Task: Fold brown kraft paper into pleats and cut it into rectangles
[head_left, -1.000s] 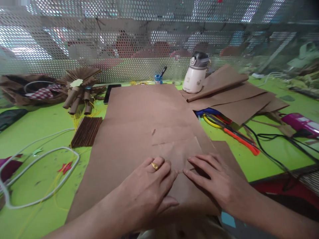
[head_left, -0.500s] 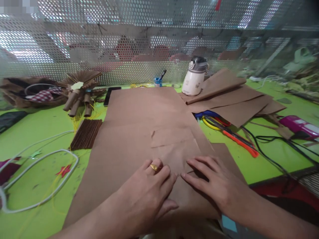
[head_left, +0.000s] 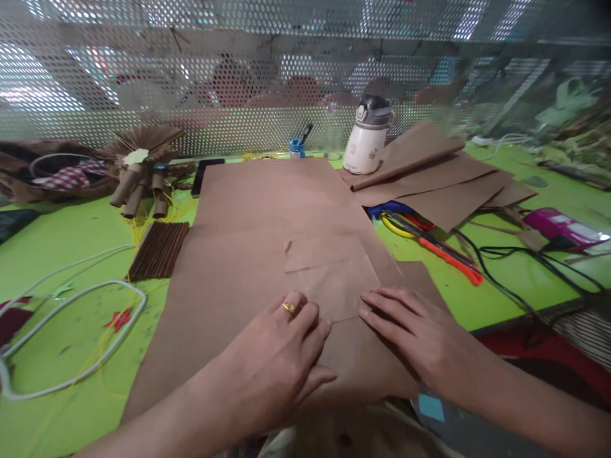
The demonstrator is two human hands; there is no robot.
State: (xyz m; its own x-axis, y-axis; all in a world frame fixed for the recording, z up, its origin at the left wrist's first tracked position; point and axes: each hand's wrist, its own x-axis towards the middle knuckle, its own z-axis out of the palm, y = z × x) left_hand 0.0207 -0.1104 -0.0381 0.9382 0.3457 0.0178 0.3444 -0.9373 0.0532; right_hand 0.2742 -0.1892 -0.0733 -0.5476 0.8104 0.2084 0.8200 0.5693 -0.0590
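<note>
A large sheet of brown paper (head_left: 238,210) lies lengthwise in front of me. On its near part lies a smaller piece of thin brown paper (head_left: 334,280), with a creased edge running between my two hands. My left hand (head_left: 286,350), a gold ring on one finger, rests on the paper with bent fingers and the thumb apart. Its fingertips touch down at the left of the crease; nothing shows in its grasp. My right hand (head_left: 420,334) lies open at the right end of the crease, fingers stretched forward and fingertips on the paper.
Scissors (head_left: 401,222) and an orange-handled cutter (head_left: 451,259) lie to the right, below folded brown sheets (head_left: 443,181) and a white bottle (head_left: 366,143). On the left are pleated brown paper (head_left: 160,250), a white cable (head_left: 140,312) and a paper figure (head_left: 143,172). Black cords (head_left: 496,292) cross the right edge.
My right fingers have shifted slightly right along the crease, away from my left hand, so the gap between them is wider. The view has tilted down and turned slightly right.
</note>
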